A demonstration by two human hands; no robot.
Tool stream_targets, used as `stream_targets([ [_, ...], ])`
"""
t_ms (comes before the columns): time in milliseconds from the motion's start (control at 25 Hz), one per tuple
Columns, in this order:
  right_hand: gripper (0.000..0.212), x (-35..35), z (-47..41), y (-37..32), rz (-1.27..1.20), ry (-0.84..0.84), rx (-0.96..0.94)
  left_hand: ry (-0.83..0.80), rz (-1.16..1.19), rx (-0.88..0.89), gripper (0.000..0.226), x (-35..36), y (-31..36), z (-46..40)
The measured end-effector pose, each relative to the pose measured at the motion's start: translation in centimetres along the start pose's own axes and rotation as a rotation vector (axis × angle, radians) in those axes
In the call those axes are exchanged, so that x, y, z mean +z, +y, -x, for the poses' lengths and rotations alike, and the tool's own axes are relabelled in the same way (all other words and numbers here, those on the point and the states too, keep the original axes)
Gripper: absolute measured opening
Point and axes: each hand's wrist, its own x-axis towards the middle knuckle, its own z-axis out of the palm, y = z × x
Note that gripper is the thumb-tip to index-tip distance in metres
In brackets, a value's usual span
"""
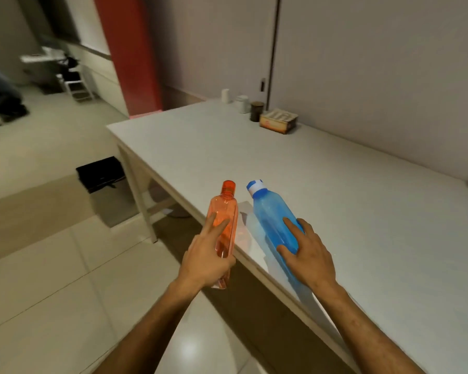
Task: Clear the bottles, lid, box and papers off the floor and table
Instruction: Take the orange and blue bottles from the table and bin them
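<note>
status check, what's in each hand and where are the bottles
Left hand grips orange bottle, uncapped. Right hand grips blue bottle, cap on. Both bottles at the near edge of the white table. Nothing in the way.

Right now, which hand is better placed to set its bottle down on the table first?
Right. The right hand holds the blue bottle already over the table, while the left hand holds the orange bottle at its edge.

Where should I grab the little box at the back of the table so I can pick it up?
Take the box by its two long sides, reaching down from above. It lies flat and low, apart from the dark jar to its left, so fingers likely fit on both sides. The wall behind leaves little room to come from the back.
</note>
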Motion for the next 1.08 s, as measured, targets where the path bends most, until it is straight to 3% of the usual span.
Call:
stream_targets([
  [560, 0.068, 18.9, -18.2, -23.3, -0.168, -0.241, -0.350, 0.218, -0.026, -0.315, 0.103, -14.1, -23.3, -7.7],
  [1080, 0.070, 31.5, -37.2, -42.4, -0.337, -0.390, -0.542, 0.498, 0.035, -0.498, 0.097, -25.8, -36.6, -21.8],
])
